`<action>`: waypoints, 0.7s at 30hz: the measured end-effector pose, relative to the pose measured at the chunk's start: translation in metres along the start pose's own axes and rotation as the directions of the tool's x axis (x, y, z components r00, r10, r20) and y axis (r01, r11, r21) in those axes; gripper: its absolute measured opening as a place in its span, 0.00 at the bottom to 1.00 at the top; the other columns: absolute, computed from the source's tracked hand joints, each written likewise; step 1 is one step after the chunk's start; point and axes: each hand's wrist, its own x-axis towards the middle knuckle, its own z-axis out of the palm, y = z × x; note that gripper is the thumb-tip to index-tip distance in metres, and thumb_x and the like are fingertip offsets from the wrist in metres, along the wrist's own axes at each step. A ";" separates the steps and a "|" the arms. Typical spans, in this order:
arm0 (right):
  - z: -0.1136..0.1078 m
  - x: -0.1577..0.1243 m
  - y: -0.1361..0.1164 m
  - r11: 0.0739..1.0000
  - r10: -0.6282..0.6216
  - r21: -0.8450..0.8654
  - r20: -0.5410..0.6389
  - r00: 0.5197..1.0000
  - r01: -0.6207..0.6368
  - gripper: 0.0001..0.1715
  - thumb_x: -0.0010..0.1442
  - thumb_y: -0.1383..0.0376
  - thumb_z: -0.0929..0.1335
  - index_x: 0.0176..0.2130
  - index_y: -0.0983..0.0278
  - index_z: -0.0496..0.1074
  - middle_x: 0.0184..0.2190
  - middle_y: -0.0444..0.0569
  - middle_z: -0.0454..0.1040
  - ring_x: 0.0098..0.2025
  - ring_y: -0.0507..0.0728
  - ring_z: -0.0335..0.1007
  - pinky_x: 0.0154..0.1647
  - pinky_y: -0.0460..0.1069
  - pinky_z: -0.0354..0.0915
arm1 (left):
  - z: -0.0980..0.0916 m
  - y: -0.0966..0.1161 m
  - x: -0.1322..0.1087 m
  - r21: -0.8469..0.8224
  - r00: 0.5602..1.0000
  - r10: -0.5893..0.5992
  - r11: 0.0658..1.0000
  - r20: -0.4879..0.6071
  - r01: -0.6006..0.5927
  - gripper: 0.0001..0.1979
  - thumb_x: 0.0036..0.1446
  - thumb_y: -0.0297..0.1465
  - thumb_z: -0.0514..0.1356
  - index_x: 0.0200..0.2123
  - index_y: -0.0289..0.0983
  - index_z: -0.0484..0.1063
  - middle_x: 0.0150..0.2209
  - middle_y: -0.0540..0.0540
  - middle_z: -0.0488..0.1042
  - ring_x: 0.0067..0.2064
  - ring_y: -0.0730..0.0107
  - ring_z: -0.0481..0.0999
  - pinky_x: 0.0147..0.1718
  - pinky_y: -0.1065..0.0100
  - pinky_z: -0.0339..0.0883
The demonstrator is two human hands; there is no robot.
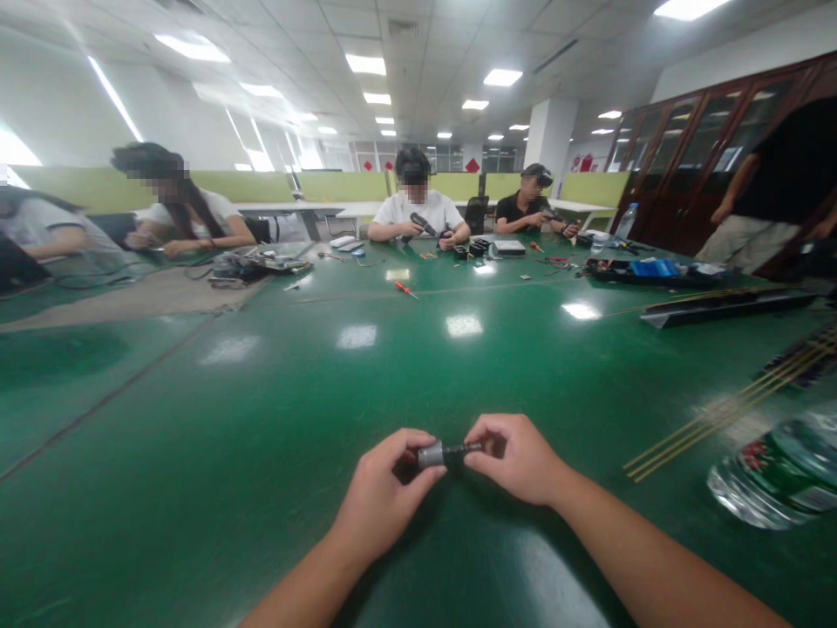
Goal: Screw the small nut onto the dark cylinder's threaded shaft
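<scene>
Between my hands, just above the green table (275,401), is a small cylindrical part (432,454), silvery grey at its left end and black and narrower toward the right. My left hand (385,484) closes thumb and fingers round the grey end. At the thin dark right end, my right hand (516,455) pinches with thumb and forefinger. The part lies roughly level. Its exact kind does not show, and both tips are partly covered by my fingers.
At the right stand a large water bottle (778,475) and thin brass-coloured rods (725,414). A red screwdriver (404,288) lies farther off. Across the table, people work among a pile of electronic parts (245,266), a blue-and-black assembly (657,269) and a dark metal strip (725,307).
</scene>
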 end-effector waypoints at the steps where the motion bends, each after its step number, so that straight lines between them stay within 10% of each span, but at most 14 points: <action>1: 0.000 0.000 0.000 1.000 -0.001 -0.003 -0.001 1.000 0.001 0.02 0.52 0.69 0.73 0.31 0.64 0.77 0.21 0.42 0.72 0.23 0.50 0.65 0.26 0.44 0.60 | 0.000 0.000 0.000 -0.001 1.000 -0.003 1.000 0.001 0.003 0.10 0.55 0.32 0.65 0.41 0.39 0.75 0.40 0.46 0.78 0.40 0.64 0.76 0.41 0.63 0.70; 21: -0.004 0.001 0.003 1.000 -0.006 -0.010 -0.020 1.000 0.006 0.03 0.53 0.68 0.72 0.31 0.65 0.76 0.21 0.42 0.72 0.24 0.51 0.66 0.27 0.44 0.60 | 0.000 -0.001 0.000 0.006 0.999 -0.041 0.999 -0.015 0.041 0.10 0.55 0.33 0.66 0.42 0.41 0.75 0.40 0.49 0.78 0.38 0.65 0.75 0.40 0.64 0.69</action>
